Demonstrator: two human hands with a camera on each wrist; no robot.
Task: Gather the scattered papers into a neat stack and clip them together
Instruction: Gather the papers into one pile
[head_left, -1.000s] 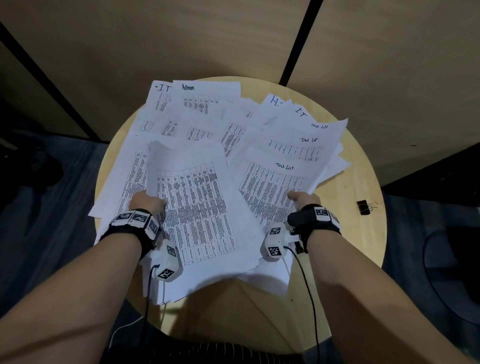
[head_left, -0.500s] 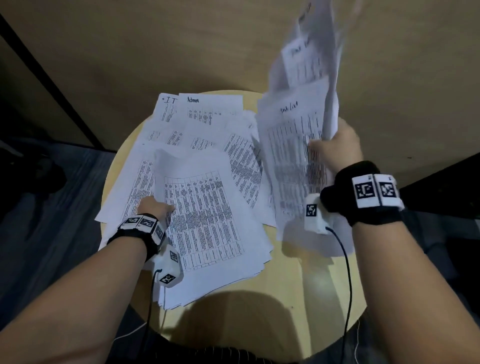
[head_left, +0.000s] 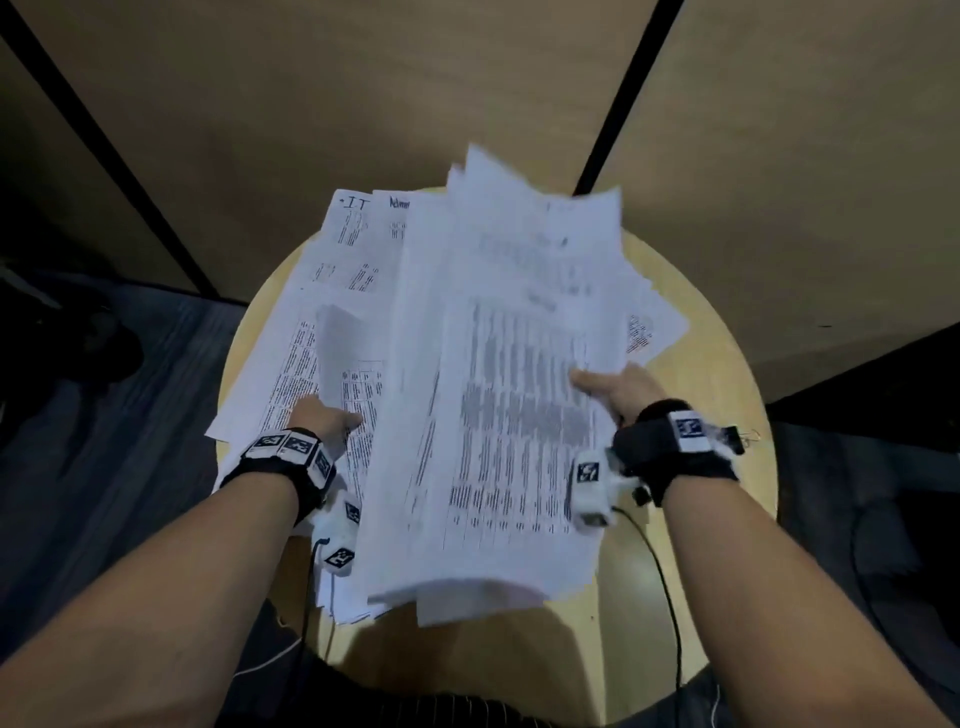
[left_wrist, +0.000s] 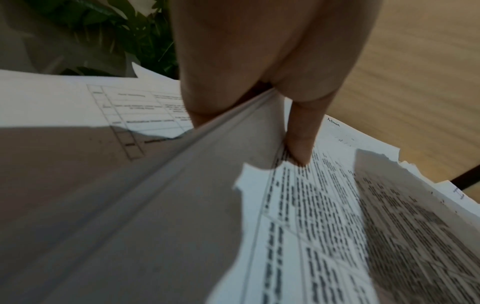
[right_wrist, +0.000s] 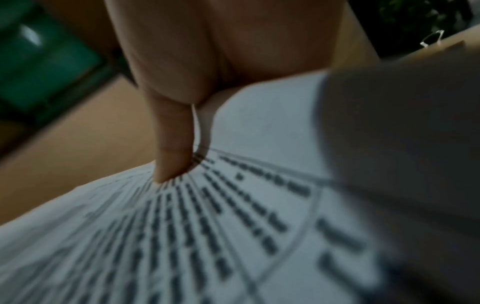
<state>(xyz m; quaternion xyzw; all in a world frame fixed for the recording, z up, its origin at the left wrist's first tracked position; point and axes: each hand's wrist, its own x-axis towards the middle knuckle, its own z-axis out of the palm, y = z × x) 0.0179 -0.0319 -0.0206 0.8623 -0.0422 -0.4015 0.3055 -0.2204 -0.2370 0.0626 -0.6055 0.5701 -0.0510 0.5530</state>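
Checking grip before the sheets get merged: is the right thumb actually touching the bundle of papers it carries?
Touching. In the right wrist view the right hand's thumb presses onto the printed top sheet of the bundle of papers.

Looks like an office: printed sheets (head_left: 498, 415) of tables headed "IT" and "Admin" spread over a round wooden surface (head_left: 722, 395), wood-panelled partitions (head_left: 363, 93) with black dividers behind, grey carpet floor (head_left: 130, 441), a leafy potted plant (left_wrist: 135, 30) nearby.
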